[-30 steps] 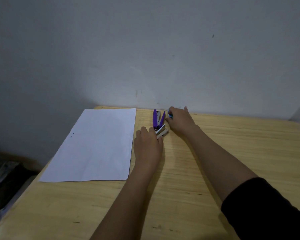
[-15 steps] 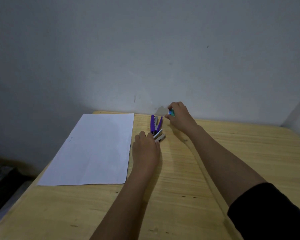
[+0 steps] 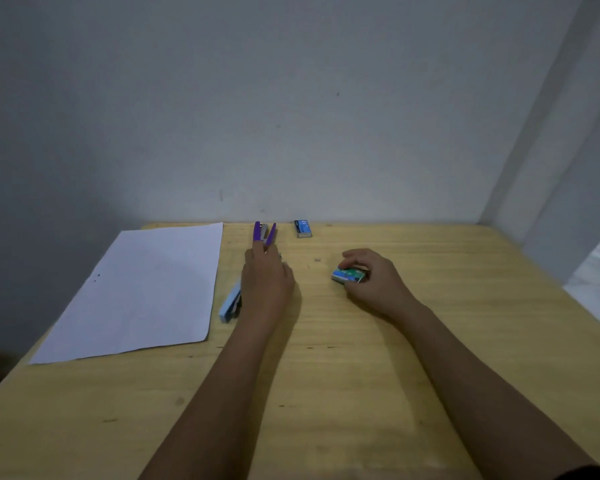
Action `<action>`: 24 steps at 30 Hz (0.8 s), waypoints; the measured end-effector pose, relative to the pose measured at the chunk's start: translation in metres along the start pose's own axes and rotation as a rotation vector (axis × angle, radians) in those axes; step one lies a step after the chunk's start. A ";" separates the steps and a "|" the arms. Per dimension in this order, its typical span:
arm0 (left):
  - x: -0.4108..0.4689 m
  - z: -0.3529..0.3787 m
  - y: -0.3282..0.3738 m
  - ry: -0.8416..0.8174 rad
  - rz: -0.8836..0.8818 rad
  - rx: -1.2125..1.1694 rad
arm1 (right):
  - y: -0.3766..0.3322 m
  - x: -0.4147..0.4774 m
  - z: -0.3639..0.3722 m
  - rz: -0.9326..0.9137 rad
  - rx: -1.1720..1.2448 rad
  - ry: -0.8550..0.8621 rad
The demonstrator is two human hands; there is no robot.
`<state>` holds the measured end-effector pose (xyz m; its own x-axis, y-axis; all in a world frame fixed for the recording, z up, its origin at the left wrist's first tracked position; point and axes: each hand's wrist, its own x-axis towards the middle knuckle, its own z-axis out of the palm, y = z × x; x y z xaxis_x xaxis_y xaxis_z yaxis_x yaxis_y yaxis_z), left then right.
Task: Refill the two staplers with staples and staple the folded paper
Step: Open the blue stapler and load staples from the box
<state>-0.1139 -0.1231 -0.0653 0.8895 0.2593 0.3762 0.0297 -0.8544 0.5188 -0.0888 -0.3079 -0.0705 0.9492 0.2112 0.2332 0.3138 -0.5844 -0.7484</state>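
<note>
A purple stapler (image 3: 264,233) lies opened near the table's far edge. My left hand (image 3: 265,277) lies flat over its near end, fingers straight. A light blue stapler (image 3: 230,303) lies just left of that hand, beside the white paper (image 3: 142,292). My right hand (image 3: 371,278) grips a small green and blue staple box (image 3: 347,275) on the table, right of centre. A second, blue staple box (image 3: 302,228) lies by the wall.
The wooden table (image 3: 326,393) butts against a grey wall at the back. The paper sheet lies flat on the left part, reaching the left edge. A pale wall corner rises at the far right.
My right hand has pulled the green staple box from the wall toward me and to the right. The blue staple box and the light blue stapler have come into sight. My left hand stays on the purple stapler.
</note>
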 end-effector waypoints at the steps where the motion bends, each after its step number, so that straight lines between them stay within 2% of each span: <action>1: -0.006 0.003 0.006 -0.018 0.025 -0.081 | 0.003 -0.006 -0.002 -0.041 -0.019 -0.011; 6: -0.027 0.016 0.016 -0.296 0.142 -0.301 | 0.004 -0.019 0.000 -0.161 -0.007 -0.090; 10: -0.030 0.009 0.017 -0.464 0.156 -0.418 | 0.003 -0.019 -0.003 -0.115 0.114 -0.098; 17: -0.023 0.015 0.013 -0.505 0.189 -0.345 | 0.005 -0.017 -0.006 -0.082 0.174 -0.114; 22: -0.019 0.017 0.010 -0.419 0.211 -0.342 | 0.007 -0.016 -0.005 -0.050 0.015 0.042; 24: -0.017 0.019 0.009 -0.413 0.226 -0.330 | 0.010 -0.017 -0.007 -0.010 0.025 0.090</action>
<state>-0.1204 -0.1439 -0.0820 0.9635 -0.1673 0.2090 -0.2668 -0.6651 0.6975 -0.1013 -0.3231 -0.0776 0.9445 0.1453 0.2945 0.3238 -0.5622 -0.7610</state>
